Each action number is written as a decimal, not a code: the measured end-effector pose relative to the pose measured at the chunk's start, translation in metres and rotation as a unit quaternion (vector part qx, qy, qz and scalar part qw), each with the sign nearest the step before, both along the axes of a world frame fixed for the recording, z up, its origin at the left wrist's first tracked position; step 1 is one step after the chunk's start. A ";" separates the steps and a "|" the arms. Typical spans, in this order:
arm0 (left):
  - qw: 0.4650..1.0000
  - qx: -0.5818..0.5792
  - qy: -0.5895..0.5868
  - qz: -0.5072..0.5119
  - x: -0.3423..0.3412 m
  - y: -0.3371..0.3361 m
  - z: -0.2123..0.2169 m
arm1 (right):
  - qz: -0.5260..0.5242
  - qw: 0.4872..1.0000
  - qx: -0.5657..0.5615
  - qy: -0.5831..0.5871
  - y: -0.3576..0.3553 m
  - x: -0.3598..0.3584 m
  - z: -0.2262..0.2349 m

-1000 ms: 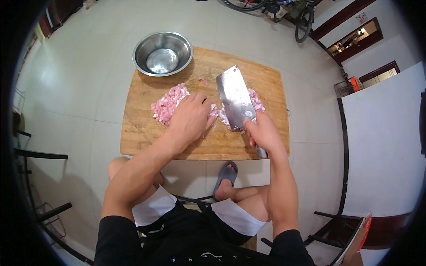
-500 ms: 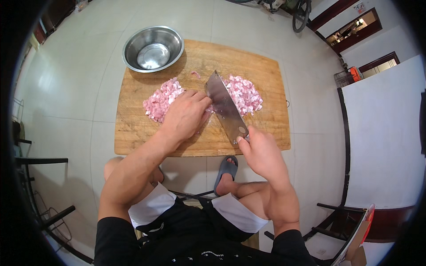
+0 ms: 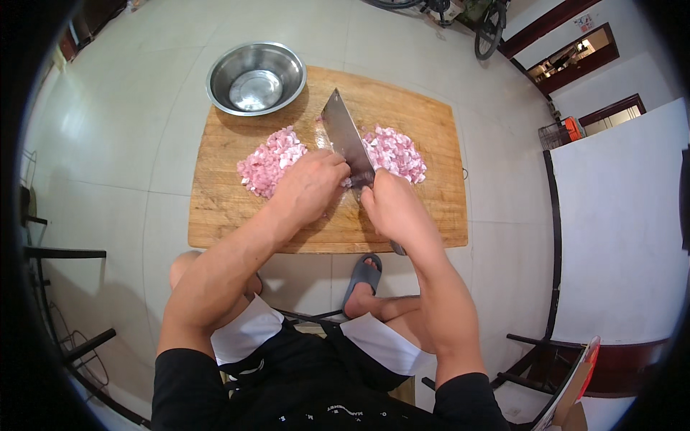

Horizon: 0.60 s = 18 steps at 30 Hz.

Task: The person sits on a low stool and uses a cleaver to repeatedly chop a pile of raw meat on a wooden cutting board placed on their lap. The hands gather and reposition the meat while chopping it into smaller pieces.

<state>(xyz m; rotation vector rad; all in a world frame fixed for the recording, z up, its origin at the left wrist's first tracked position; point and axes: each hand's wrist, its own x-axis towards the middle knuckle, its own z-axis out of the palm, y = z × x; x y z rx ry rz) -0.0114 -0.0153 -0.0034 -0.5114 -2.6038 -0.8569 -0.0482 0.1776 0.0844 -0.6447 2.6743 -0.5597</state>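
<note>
My right hand point(image 3: 395, 205) is wrapped round the handle end of a wide cleaver point(image 3: 345, 136), gripping up close to the blade. The blade stands on edge over the wooden cutting board point(image 3: 230, 230), its tip pointing away from me. Against the blade's left face rest the curled fingers of my left hand point(image 3: 310, 185), pressing on bits of meat that mostly hide under them. One pile of diced pink and white meat point(image 3: 266, 164) lies left of that hand. Another pile of diced meat point(image 3: 397, 154) sits right of the blade.
A steel bowl point(image 3: 289, 80) stands on the board's far left corner. A white panel with a dark edge point(image 3: 618, 230) fills the right side. Dark metal frames point(image 3: 68, 253) stand at the left. Far off is a bicycle wheel point(image 3: 490, 32). My slippered foot point(image 3: 363, 276) is below the board.
The cleaver has moved away from me and slightly left, and its blade is steeper. My right hand has come closer to my left, which stays nearly in place.
</note>
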 end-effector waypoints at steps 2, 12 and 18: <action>1.000 -0.010 -0.003 -0.008 0.002 -0.001 -0.001 | -0.025 1.000 -0.012 0.013 -0.001 -0.009 -0.011; 1.000 -0.018 0.002 0.002 0.015 -0.004 0.002 | -0.166 0.929 -0.208 -0.257 0.057 -0.022 -0.025; 0.999 0.030 -0.002 0.013 0.013 -0.006 0.007 | -0.173 0.950 -0.139 -0.219 0.073 -0.006 0.012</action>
